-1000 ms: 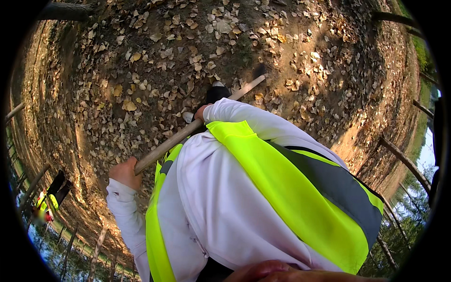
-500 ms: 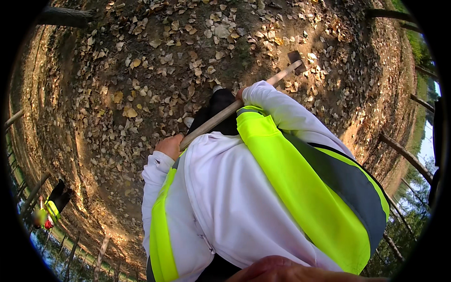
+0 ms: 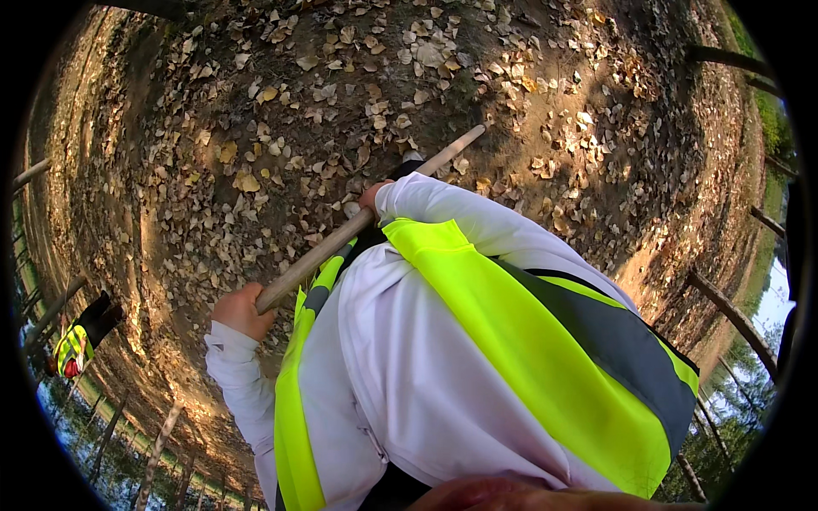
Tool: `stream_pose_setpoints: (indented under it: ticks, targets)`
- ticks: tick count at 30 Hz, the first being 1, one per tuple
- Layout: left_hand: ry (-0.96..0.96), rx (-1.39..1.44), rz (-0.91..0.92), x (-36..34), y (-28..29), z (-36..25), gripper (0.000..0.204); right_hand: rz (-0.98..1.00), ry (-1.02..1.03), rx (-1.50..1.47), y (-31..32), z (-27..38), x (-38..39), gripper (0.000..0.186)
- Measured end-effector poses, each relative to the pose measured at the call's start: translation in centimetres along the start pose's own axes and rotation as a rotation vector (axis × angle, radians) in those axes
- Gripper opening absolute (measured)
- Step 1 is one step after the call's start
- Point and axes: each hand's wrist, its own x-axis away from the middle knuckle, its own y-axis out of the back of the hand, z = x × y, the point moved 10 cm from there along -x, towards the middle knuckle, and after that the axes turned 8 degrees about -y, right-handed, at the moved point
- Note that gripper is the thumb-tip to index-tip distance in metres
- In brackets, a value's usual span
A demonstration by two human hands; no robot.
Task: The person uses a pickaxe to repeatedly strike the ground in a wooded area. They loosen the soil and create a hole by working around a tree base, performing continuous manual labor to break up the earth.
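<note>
A long wooden-handled hoe [image 3: 322, 253] slants across the front of my body, from lower left to upper right. My left hand [image 3: 242, 312] is closed round the handle near its lower-left end. Farther up, my right hand [image 3: 371, 197] wraps the handle, partly hidden by its white sleeve. The handle's far end shows above the leafy ground, but the dark blade cannot be made out there now. Part of a shoe [image 3: 412, 157] shows just beside the handle, beyond my right hand.
Dry fallen leaves [image 3: 247, 182] cover the brown ground [image 3: 460, 200]. Tree trunks [image 3: 733, 315] stand along the right rim, with more at the left. A person in a yellow vest [image 3: 75, 345] is at the far left.
Both hands and the hoe have moved left, and the far end has drawn back toward my right sleeve. The dark blade, visible before, no longer shows. Both hands keep their grip.
</note>
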Motion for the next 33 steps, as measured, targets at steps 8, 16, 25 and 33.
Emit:
stream_pose_setpoints:
  ticks: [8,16,25,33]
  targets:
    - [-0.15,0.153,-0.02,-4.4,-5.3,-1.5,0.021,0.19,-0.168,0.107,-2.7,-6.5,2.1,0.046]
    - [-0.178,0.3,0.11,-6.4,-10.4,-1.6,0.029,0.198,-0.211,0.192,-3.4,-10.8,2.4,0.046]
    - [0.089,0.169,0.002,4.7,-3.1,4.5,0.026,0.107,0.141,0.117,-2.1,5.8,-2.0,0.046]
    - [-0.057,0.113,-0.056,1.4,-3.3,2.8,0.022,0.127,-0.004,0.142,-2.9,1.5,-1.7,0.043]
